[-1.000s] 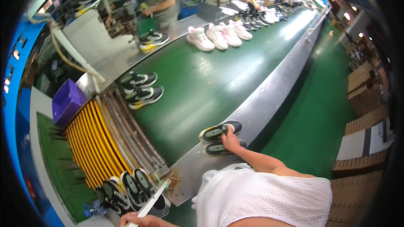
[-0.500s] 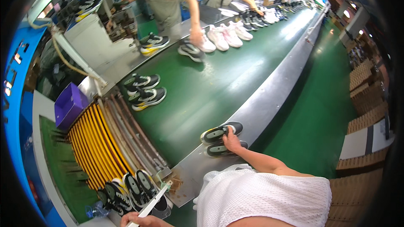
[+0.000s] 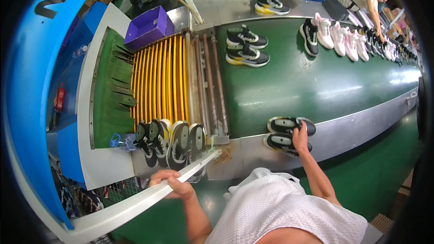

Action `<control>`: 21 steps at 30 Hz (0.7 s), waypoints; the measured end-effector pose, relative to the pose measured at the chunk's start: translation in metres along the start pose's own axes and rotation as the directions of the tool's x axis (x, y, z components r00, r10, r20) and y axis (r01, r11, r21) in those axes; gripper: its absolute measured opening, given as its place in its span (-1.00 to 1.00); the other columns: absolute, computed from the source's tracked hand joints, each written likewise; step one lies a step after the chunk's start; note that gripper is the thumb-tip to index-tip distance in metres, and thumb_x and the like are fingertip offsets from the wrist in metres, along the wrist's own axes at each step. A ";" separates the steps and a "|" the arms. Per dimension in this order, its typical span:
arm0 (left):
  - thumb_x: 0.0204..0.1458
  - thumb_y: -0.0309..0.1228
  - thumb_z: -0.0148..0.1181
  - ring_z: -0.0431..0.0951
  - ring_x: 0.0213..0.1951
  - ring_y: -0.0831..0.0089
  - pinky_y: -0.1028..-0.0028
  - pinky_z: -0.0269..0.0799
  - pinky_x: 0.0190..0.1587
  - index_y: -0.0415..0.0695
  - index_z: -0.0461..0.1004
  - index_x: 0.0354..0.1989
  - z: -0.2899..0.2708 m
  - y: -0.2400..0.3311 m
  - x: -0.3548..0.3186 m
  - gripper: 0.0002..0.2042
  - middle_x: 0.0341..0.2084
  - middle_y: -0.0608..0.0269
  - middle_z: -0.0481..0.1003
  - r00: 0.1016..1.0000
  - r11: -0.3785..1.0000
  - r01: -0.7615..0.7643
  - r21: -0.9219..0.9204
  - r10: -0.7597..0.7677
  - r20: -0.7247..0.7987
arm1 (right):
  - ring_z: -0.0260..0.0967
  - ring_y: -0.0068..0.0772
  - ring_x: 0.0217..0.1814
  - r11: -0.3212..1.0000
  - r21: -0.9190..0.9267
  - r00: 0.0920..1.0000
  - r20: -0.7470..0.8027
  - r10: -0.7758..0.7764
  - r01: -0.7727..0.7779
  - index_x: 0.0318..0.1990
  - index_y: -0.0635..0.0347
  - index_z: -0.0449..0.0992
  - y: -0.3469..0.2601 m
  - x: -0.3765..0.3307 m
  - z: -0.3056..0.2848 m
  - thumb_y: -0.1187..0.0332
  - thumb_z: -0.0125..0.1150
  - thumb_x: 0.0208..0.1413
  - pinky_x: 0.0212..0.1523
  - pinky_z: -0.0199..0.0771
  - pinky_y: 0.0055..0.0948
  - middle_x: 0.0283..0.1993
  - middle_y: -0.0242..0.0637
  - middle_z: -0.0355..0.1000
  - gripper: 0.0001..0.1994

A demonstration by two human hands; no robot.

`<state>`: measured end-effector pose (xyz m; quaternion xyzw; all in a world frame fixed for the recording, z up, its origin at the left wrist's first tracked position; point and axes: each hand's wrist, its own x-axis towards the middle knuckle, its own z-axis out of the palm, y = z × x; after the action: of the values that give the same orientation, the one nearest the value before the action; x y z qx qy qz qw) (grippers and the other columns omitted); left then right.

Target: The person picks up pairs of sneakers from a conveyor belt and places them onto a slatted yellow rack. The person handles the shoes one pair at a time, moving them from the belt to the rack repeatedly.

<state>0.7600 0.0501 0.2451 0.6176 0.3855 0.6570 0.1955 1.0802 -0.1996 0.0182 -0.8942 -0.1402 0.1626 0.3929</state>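
Observation:
My right hand (image 3: 299, 138) is closed on a black sneaker (image 3: 282, 125) at the metal edge of the green conveyor. A second black sneaker (image 3: 281, 143) lies alongside it, nearer to me, partly under my hand. My left hand (image 3: 174, 183) is wrapped round a slanting white bar (image 3: 131, 202) at the lower left. Just beyond that bar, several black and white sneakers (image 3: 178, 142) stand close together beside the yellow rollers.
Yellow rollers (image 3: 156, 81) lie between the conveyor (image 3: 266, 95) and a green strip curtain (image 3: 113, 90). A purple box (image 3: 147, 29) sits behind them. Two black sneakers (image 3: 247, 55) and a row of pink ones (image 3: 338, 38) stand on the belt. Co-workers are across it.
My view has swung left, bringing my left hand and the bar further in. Across the belt, a person has let go of a black sneaker beside the pink ones. My right hand stays at its sneaker.

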 end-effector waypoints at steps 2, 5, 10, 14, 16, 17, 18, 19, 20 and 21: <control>0.14 -0.28 0.10 0.26 -0.65 0.53 0.55 0.20 -0.60 -0.20 0.23 -0.31 -0.003 -0.005 -0.002 -0.75 -0.54 0.24 0.28 0.997 0.998 -0.069 -0.007 0.069 -0.016 | 0.37 0.43 0.17 0.998 0.025 0.997 0.032 -0.065 0.064 0.33 0.35 0.17 -0.027 0.018 0.020 0.41 -0.04 0.22 0.20 0.35 0.03 0.07 0.44 0.39 -0.48; 0.12 -0.35 0.06 0.22 -0.68 0.55 0.60 0.15 -0.65 -0.21 0.23 -0.31 -0.002 -0.016 -0.006 -0.80 -0.52 0.21 0.28 0.989 0.990 -0.135 -0.029 0.133 -0.068 | 0.45 0.29 0.08 0.993 0.113 0.984 0.170 -0.046 0.027 0.34 0.36 0.16 -0.093 0.050 0.055 0.40 -0.03 0.23 0.14 0.38 -0.02 0.02 0.36 0.42 -0.47; 0.19 -0.12 0.16 0.26 -0.72 0.53 0.55 0.14 -0.69 -0.24 0.12 -0.23 0.003 -0.017 -0.006 -0.56 -0.45 0.20 0.26 0.988 0.989 -0.143 0.045 0.145 -0.051 | 0.47 0.24 0.06 0.944 0.326 0.965 0.227 -0.134 0.054 0.32 0.45 0.18 -0.170 0.128 0.177 0.37 0.00 0.22 0.14 0.40 -0.05 0.00 0.38 0.42 -0.46; 0.25 -0.07 0.09 0.24 -0.72 0.54 0.59 0.13 -0.73 -0.23 0.11 -0.23 0.002 -0.014 -0.004 -0.56 -0.38 0.17 0.23 0.987 0.981 -0.147 0.127 0.154 -0.048 | 0.45 0.26 0.09 0.869 0.480 0.953 0.190 -0.236 0.119 0.30 0.44 0.21 -0.268 0.179 0.271 0.35 -0.01 0.22 0.16 0.39 -0.07 -0.01 0.35 0.45 -0.48; 0.29 -0.04 0.03 0.24 -0.70 0.53 0.60 0.13 -0.72 -0.23 0.09 -0.20 -0.003 -0.013 -0.006 -0.55 -0.36 0.19 0.20 0.987 0.971 -0.152 0.185 0.159 -0.022 | 0.42 0.31 0.14 0.857 0.491 0.937 0.201 -0.285 0.155 0.33 0.42 0.16 -0.306 0.210 0.320 0.31 -0.02 0.24 0.19 0.37 -0.02 0.02 0.39 0.44 -0.44; 0.28 -0.29 0.05 0.37 -0.62 0.37 0.44 0.37 -0.54 -0.26 0.20 -0.28 0.010 0.007 -0.003 -0.72 -0.53 0.17 0.31 0.989 0.978 -0.112 0.174 0.126 -0.074 | 0.39 0.40 0.20 0.866 0.476 0.926 0.237 -0.294 0.153 0.37 0.43 0.10 -0.322 0.223 0.343 0.26 -0.03 0.24 0.24 0.33 0.03 0.08 0.47 0.42 -0.39; 0.28 -0.31 0.02 0.36 -0.63 0.38 0.45 0.36 -0.56 -0.25 0.16 -0.29 0.005 0.012 -0.007 -0.73 -0.50 0.16 0.30 0.996 0.967 -0.060 0.246 0.074 -0.045 | 0.37 0.41 0.21 0.877 0.454 0.926 0.240 -0.291 0.158 0.40 0.40 0.06 -0.334 0.234 0.362 0.25 -0.04 0.25 0.25 0.32 0.07 0.09 0.50 0.40 -0.38; 0.27 -0.32 -0.01 0.36 -0.65 0.39 0.46 0.34 -0.57 -0.25 0.11 -0.29 -0.003 0.013 -0.010 -0.74 -0.47 0.16 0.30 0.999 0.943 -0.008 0.333 0.018 -0.027 | 0.35 0.43 0.23 0.887 0.433 0.921 0.259 -0.292 0.160 0.42 0.37 0.03 -0.347 0.240 0.384 0.23 -0.05 0.26 0.26 0.31 0.11 0.11 0.53 0.38 -0.36; 0.27 -0.34 0.01 0.40 -0.61 0.36 0.45 0.38 -0.54 -0.28 0.16 -0.27 -0.005 0.012 -0.010 -0.75 -0.44 0.13 0.33 0.998 0.950 -0.037 0.309 0.049 -0.032 | 0.36 0.43 0.21 0.885 0.432 0.917 0.257 -0.304 0.172 0.41 0.34 0.06 -0.353 0.252 0.403 0.23 -0.04 0.26 0.26 0.33 0.10 0.09 0.49 0.41 -0.37; 0.26 -0.36 0.04 0.44 -0.58 0.34 0.44 0.42 -0.50 -0.30 0.21 -0.25 -0.006 0.010 -0.011 -0.77 -0.41 0.10 0.37 0.997 0.956 -0.059 0.287 0.073 -0.038 | 0.38 0.43 0.19 0.887 0.425 0.913 0.261 -0.313 0.183 0.41 0.30 0.10 -0.351 0.266 0.419 0.22 -0.04 0.25 0.25 0.35 0.09 0.07 0.46 0.44 -0.39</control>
<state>0.7580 0.0340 0.2457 0.6360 0.4600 0.6153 0.0732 1.1106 0.4053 -0.0345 -0.7330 -0.2818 0.2786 0.5529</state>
